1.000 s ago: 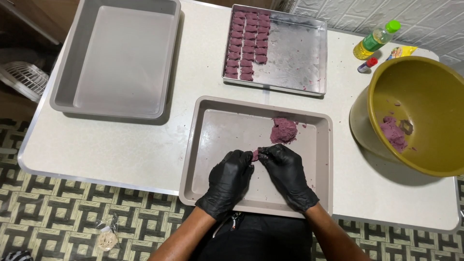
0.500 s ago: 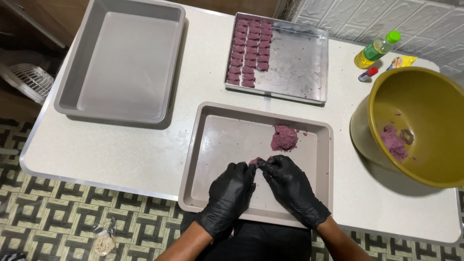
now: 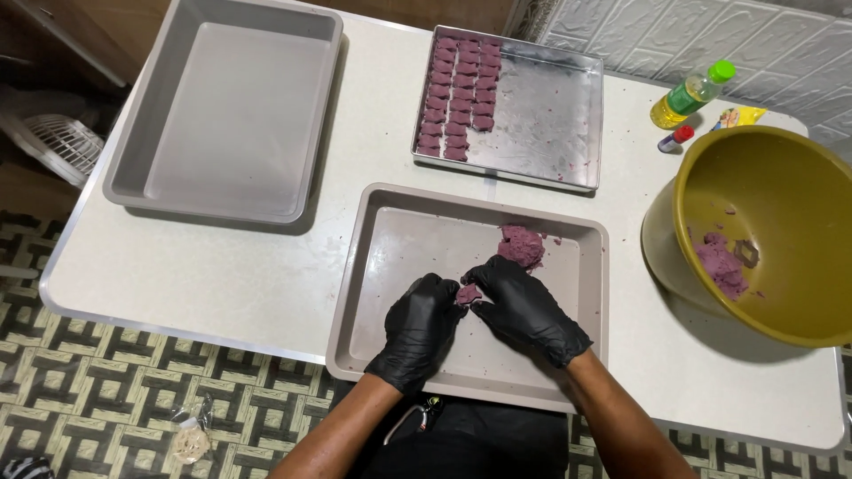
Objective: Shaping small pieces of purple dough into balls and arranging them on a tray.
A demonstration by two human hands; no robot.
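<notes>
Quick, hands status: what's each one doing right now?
Left hand: closed, fingertips pinching the small purple dough piece.
Right hand: closed on the same dough piece from the other side.

The near tray (image 3: 373, 266) is sitting on the table (image 3: 222, 275) as the landmark. Inside it, a dough lump (image 3: 521, 245) is lying toward its far right. Behind it a metal tray (image 3: 550, 115) is resting; far left an empty tray (image 3: 231, 106); right, a bowl (image 3: 781, 186).
</notes>
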